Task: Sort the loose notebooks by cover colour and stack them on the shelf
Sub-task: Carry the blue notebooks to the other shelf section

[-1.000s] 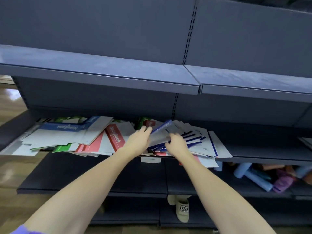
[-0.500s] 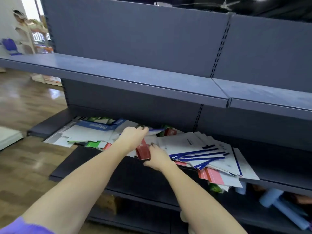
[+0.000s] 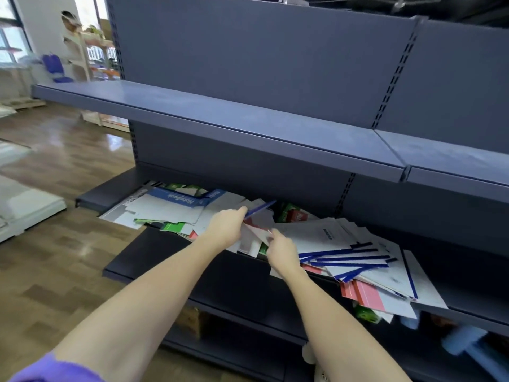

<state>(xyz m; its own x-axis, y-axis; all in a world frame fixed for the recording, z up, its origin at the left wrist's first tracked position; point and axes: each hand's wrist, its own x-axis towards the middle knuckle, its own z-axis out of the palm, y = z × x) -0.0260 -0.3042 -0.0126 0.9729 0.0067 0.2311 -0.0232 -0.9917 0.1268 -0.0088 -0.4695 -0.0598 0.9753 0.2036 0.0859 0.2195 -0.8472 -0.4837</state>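
Barely begun: a notebook point(image 3: 254, 232) is pinched by both hands point(image 3: 228, 226) point(image 3: 282, 248) while mixed colours are left jumbled across the shelf point(image 3: 165, 267).

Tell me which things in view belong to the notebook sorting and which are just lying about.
Job:
- left hand, right hand
- blue-edged notebook held by the left hand
- notebook piles: left pile, right pile
- shelf

Lying about:
- blue rolls on the lower shelf
- purple chair

Both bare arms stretch forward, close together. The left hand point(image 3: 227, 226) has its fingers curled, pinching something thin at the fingertips. The right hand point(image 3: 282, 250) also has curled fingers, just beside the left fingertips.
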